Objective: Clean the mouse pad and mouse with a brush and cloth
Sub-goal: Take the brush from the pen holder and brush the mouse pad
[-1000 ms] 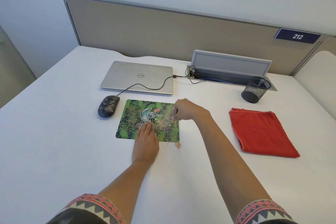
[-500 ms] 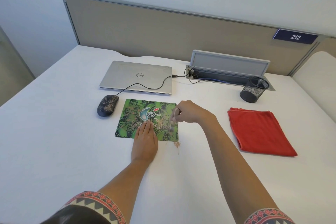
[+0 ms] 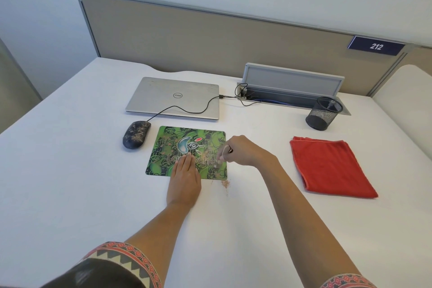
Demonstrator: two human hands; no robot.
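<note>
A green patterned mouse pad (image 3: 168, 147) lies on the white desk, with brownish crumbs on its right half. My left hand (image 3: 184, 180) presses flat on the pad's near edge, fingers together. My right hand (image 3: 245, 151) is over the pad's right side, closed on a small brush (image 3: 221, 158) whose blurred tip touches the pad. A small heap of crumbs (image 3: 225, 183) sits on the desk just off the pad's near right corner. The black wired mouse (image 3: 136, 134), speckled with dirt, rests left of the pad. A folded red cloth (image 3: 327, 167) lies to the right.
A closed silver laptop (image 3: 174, 98) sits behind the pad, the mouse cable (image 3: 187, 110) running across its lid to an open cable box (image 3: 289, 86). A black mesh pen cup (image 3: 323, 113) stands behind the cloth. A beige partition (image 3: 210, 37) bounds the desk's far edge.
My right hand has shifted slightly toward me along the pad's right side with the brush. My left hand stays flat on the pad.
</note>
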